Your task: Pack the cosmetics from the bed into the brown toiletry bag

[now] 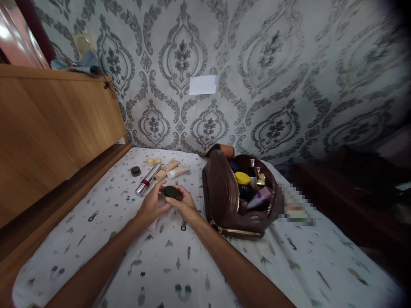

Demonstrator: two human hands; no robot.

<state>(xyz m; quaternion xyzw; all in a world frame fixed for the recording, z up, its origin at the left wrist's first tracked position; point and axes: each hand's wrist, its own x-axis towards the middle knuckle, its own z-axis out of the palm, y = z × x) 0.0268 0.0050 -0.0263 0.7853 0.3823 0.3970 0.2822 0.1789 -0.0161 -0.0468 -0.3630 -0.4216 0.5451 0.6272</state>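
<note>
Jar point(171, 192) sits between left hand point(152, 204) and right hand point(186, 204), both gripping its rim, fingers curled, round face up.

No text, brand or number legible from where I stand. Small pale mark on the black case point(246, 193) in the brown bag point(221, 184), right of centre in the frame: too small to read.
</note>
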